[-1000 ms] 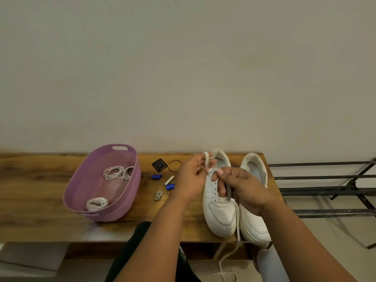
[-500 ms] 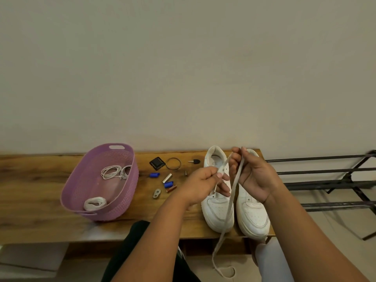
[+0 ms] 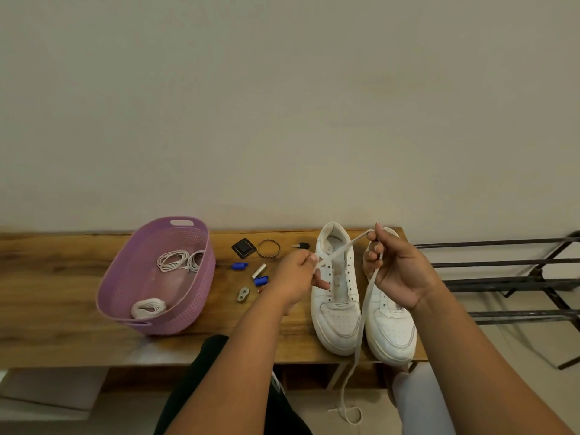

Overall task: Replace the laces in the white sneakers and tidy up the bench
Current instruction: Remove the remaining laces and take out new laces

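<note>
At the left of the desk (image 3: 62, 309) sits your purple basket (image 3: 201, 296), with thin coiled laces (image 3: 179, 261) at its far end and a wound white bundle (image 3: 148, 308) at its near end. Right of it lie small bits: a black square piece (image 3: 244, 248), a ring (image 3: 269, 248), blue caps (image 3: 239, 266). Your left hand (image 3: 298, 277) has its grip pinched on the flat lace (image 3: 342, 250) over the left sneaker (image 3: 337, 293), whose eyelets look bare. Your right hand (image 3: 397, 271) has its grip curled round the same lace above the right sneaker (image 3: 390, 328); the tail hangs past the desk's near edge to the floor. That lace is probably light, limp and slippery, so pinch near the tip when you thread.
</note>
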